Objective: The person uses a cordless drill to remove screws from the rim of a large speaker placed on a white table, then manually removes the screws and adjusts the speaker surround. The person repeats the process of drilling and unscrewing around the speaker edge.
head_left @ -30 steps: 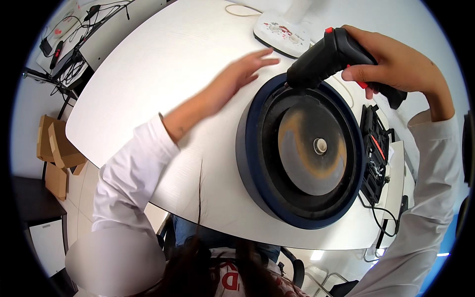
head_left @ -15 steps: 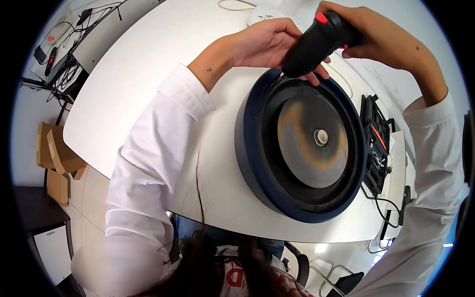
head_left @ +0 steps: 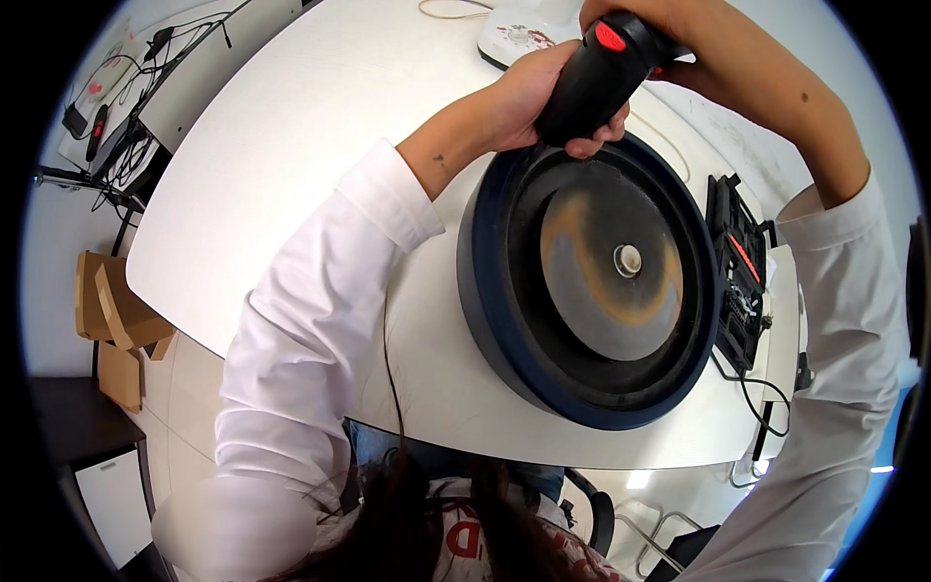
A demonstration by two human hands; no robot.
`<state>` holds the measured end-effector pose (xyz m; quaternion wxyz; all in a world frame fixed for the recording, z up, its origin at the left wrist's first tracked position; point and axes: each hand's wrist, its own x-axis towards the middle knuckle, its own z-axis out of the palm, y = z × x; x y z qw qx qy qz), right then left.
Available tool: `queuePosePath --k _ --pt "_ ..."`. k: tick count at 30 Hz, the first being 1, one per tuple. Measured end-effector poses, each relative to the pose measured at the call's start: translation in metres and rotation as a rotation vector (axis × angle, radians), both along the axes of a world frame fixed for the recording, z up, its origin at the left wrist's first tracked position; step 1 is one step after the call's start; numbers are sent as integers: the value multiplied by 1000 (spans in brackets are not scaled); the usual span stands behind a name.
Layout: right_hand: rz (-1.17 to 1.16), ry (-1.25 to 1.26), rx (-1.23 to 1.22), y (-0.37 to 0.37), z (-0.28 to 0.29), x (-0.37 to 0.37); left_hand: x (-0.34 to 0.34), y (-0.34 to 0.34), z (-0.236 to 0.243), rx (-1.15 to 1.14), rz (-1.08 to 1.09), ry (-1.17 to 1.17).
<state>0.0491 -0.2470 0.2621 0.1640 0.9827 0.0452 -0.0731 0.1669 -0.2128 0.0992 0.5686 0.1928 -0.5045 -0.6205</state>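
A round dark-blue appliance base [head_left: 498, 325] lies on the white table [head_left: 242, 175], with a discoloured metal disc [head_left: 592, 301] and a small central knob [head_left: 626, 260]. Above its far rim is a black cordless screwdriver [head_left: 587, 89] with red buttons, its nose down at the rim and its bit hidden. My left hand [head_left: 524, 97] is wrapped round the lower front of the tool. My right hand [head_left: 689, 39] grips the tool from the upper right, its fingers partly hidden behind it.
An open black tool case [head_left: 737, 272] lies right of the appliance. A white base [head_left: 514, 39] and cable stand at the back. A second desk [head_left: 107, 116] with tangled wires is at left, cardboard boxes [head_left: 116, 310] below it, and a dark cabinet [head_left: 78, 427] at lower left.
My left hand has moved up and right from over the table and closed round the tool's front. My right hand and the tool have shifted left and upward in view.
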Motion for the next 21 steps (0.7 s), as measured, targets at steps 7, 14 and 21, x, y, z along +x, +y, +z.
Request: queuePosePath --k 7,14,21 --pt "-94 -39 -144 28 3 -6 -5 4 -4 10 147 61" --pt "-250 -51 -289 41 10 -18 -9 3 -10 -34 269 37" --pt "-801 -190 -260 74 29 -7 -14 5 -6 -4 265 43"
